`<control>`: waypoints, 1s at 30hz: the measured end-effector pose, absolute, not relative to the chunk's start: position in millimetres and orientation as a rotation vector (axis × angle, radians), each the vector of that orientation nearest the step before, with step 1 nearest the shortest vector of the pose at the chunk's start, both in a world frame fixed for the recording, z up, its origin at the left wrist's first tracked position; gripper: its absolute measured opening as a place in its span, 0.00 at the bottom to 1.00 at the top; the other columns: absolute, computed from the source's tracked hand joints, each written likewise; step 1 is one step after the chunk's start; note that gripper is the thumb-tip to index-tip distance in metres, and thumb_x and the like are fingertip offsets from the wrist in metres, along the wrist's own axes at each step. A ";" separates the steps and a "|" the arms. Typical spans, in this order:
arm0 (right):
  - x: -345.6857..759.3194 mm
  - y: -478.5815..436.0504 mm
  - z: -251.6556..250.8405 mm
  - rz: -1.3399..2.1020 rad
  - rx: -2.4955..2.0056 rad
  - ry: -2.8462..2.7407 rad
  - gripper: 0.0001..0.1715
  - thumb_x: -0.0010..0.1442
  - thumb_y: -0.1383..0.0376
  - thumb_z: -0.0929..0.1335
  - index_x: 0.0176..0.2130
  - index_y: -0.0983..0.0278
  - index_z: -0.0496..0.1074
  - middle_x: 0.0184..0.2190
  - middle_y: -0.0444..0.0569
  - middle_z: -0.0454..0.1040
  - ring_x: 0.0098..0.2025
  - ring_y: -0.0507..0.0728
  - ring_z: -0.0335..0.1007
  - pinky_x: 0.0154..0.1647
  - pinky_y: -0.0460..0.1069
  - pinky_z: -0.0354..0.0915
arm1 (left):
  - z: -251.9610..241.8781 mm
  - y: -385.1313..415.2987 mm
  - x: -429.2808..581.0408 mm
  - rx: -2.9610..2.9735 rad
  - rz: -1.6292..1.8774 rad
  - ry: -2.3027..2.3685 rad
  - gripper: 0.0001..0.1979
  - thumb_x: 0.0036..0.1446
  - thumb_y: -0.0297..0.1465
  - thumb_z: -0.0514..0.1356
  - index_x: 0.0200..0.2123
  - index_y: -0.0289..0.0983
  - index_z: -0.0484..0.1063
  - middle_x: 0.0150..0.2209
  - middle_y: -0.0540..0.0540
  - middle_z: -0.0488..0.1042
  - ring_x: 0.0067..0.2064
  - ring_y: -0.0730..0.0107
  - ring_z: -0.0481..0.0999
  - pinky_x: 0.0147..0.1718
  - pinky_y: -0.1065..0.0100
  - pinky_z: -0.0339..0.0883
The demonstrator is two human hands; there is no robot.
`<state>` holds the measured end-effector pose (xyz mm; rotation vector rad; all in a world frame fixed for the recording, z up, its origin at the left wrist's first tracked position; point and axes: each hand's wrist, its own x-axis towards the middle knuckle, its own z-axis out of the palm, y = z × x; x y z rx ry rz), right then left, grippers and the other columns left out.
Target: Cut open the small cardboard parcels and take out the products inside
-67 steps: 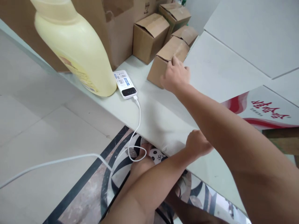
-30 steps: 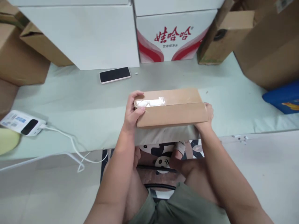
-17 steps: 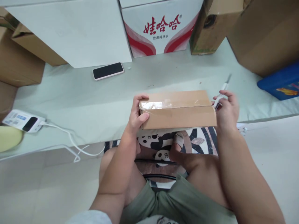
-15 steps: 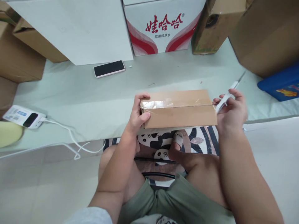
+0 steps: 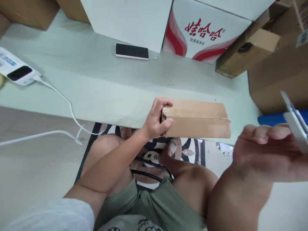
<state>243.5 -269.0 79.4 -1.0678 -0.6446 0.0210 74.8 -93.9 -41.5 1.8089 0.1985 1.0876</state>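
Observation:
A long brown cardboard box (image 5: 197, 120) lies at the near edge of the table, a taped seam running along its length. My left hand (image 5: 158, 118) grips the box's left end, thumb on the near side and fingers over the far side. Off to the right and raised, my right hand (image 5: 269, 147) is apart from the box and closed around a white utility knife (image 5: 297, 125). The knife's blade points up and away from me. Part of its handle is cut off by the right border of the picture.
On the pale green table (image 5: 101, 86) lies a phone (image 5: 132, 51). Behind stand a white and red carton (image 5: 204, 35) and a brown box (image 5: 247, 54). A blue object (image 5: 271, 119) sits at right. A white device (image 5: 18, 69) with a cable (image 5: 69, 102) is at left.
My right hand has moved away from the box's right end, rising rightward with the utility knife. My left hand still grips the box. The view has turned and shifted.

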 end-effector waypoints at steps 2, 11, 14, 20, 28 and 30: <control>227.8 -251.1 86.2 0.114 -1.054 -0.922 0.15 0.50 0.56 0.80 0.38 0.55 0.81 0.20 0.38 0.73 0.17 0.51 0.62 0.12 0.46 0.57 | -43.7 -93.6 75.7 1.813 1.112 0.172 0.19 0.62 0.43 0.56 0.54 0.45 0.62 0.48 0.43 0.65 0.51 0.56 0.68 0.54 0.51 0.68; 195.5 -215.7 53.3 0.360 -1.218 -0.943 0.05 0.58 0.62 0.74 0.32 0.61 0.80 0.23 0.41 0.72 0.22 0.51 0.64 0.19 0.48 0.55 | -44.0 -92.1 70.5 1.848 1.064 0.144 0.21 0.64 0.47 0.56 0.55 0.43 0.62 0.50 0.42 0.66 0.54 0.55 0.67 0.55 0.52 0.67; 194.3 -219.4 50.6 0.313 -1.264 -0.955 0.07 0.59 0.60 0.75 0.31 0.60 0.79 0.23 0.41 0.71 0.21 0.50 0.62 0.19 0.48 0.54 | -43.2 -92.7 70.2 1.842 1.070 0.119 0.19 0.64 0.44 0.56 0.54 0.43 0.61 0.51 0.41 0.67 0.56 0.55 0.67 0.56 0.51 0.67; 187.2 -222.0 58.1 0.255 -1.439 -1.082 0.07 0.63 0.64 0.73 0.32 0.61 0.79 0.25 0.41 0.75 0.22 0.47 0.62 0.21 0.46 0.55 | -43.5 -93.6 71.4 1.822 1.096 0.118 0.19 0.64 0.44 0.56 0.55 0.44 0.61 0.50 0.42 0.66 0.55 0.54 0.66 0.56 0.52 0.67; 185.9 -222.0 59.3 0.225 -1.510 -1.078 0.10 0.62 0.67 0.71 0.28 0.62 0.75 0.22 0.40 0.71 0.22 0.48 0.60 0.21 0.46 0.53 | -46.0 -92.4 72.5 1.824 1.118 0.111 0.22 0.65 0.49 0.55 0.55 0.44 0.63 0.49 0.42 0.66 0.54 0.56 0.67 0.55 0.53 0.67; 186.0 -221.9 58.1 0.200 -1.519 -1.094 0.10 0.61 0.68 0.71 0.27 0.62 0.75 0.22 0.41 0.70 0.23 0.48 0.60 0.22 0.46 0.53 | -46.5 -91.9 72.6 1.815 1.121 0.103 0.22 0.65 0.49 0.56 0.55 0.44 0.63 0.49 0.43 0.66 0.54 0.56 0.67 0.55 0.53 0.67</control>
